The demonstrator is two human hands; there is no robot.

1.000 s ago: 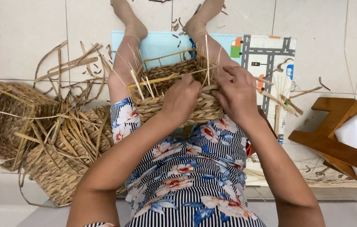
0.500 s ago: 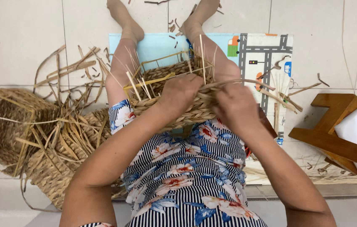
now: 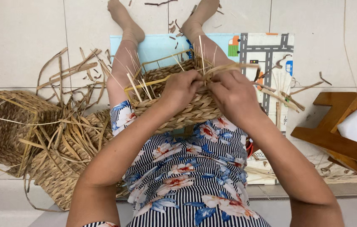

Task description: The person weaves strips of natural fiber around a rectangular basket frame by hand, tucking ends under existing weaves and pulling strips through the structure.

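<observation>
A half-woven straw basket point(image 3: 174, 107) on a wire frame rests on my lap, its loose stakes sticking up. My left hand point(image 3: 181, 90) grips the woven rim near the middle. My right hand point(image 3: 234, 93) is closed on a flat straw strand point(image 3: 233, 67) that runs across the basket's top edge toward the right. Both hands meet at the rim, thumbs almost touching. My legs stretch out ahead on a light blue mat point(image 3: 161, 44).
Two woven baskets point(image 3: 8, 126) with loose straw strips point(image 3: 71, 134) lie at my left. A wooden stool point(image 3: 334, 134) with a white block stands at the right. A play mat with a road print point(image 3: 271, 54) lies beyond my right hand.
My hands have drawn closer together on the basket rim, and the strand in my right hand has been pulled across to the right. The view has shifted slightly.
</observation>
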